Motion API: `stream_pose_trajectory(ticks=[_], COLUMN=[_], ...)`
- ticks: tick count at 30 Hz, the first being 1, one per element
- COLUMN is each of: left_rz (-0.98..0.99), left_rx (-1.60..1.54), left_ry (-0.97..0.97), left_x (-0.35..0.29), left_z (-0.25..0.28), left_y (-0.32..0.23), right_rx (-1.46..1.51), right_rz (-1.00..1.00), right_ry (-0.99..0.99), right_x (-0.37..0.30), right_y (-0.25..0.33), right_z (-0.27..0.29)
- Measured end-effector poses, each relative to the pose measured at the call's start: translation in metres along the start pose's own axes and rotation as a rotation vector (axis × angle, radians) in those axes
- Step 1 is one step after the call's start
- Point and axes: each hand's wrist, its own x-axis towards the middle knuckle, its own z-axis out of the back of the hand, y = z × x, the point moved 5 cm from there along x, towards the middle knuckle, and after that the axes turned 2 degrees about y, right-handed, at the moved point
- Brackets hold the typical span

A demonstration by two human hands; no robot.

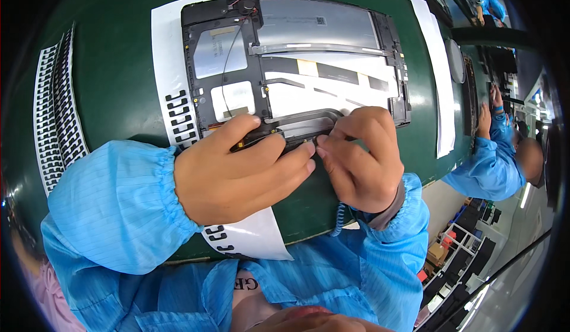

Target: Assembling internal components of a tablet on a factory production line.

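Observation:
A flat black device frame (pixel 258 71) with silver metal panels lies on the green table in front of me. A thin dark wire (pixel 228 71) runs across its left part. My left hand (pixel 237 175) rests on the frame's near edge, fingers stretched and spread apart. Beside it my right hand (pixel 365 157) is closed in a pinch at the same edge, thumb and index fingertip together. Whatever lies between those fingertips is hidden or too small to name. A white sheet with black die-cut pads (pixel 181 115) extends under the frame's left side and reappears below my left hand.
More strips of black pads (pixel 56 112) lie at the far left. White paper (pixel 436 89) sits right of the frame. A blue coiled cord (pixel 339 219) hangs by my right wrist. At the right, another person in blue sleeves (pixel 496 166) sits at the table; shelves with boxes stand below.

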Motion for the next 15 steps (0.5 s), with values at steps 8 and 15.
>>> stream_pose_trajectory(ticks=[8,15], left_rz=[0.000,0.013], left_rx=[-0.015,-0.071], left_ry=[-0.058,0.052], left_x=[-0.005,-0.026], left_z=[0.006,0.059], left_y=[-0.002,0.014], right_rx=[-0.128,0.010], right_rz=[0.092,-0.128], right_ry=[-0.024,-0.164], right_x=[0.000,-0.019], right_y=[0.021,0.038], right_z=[-0.004,0.011])
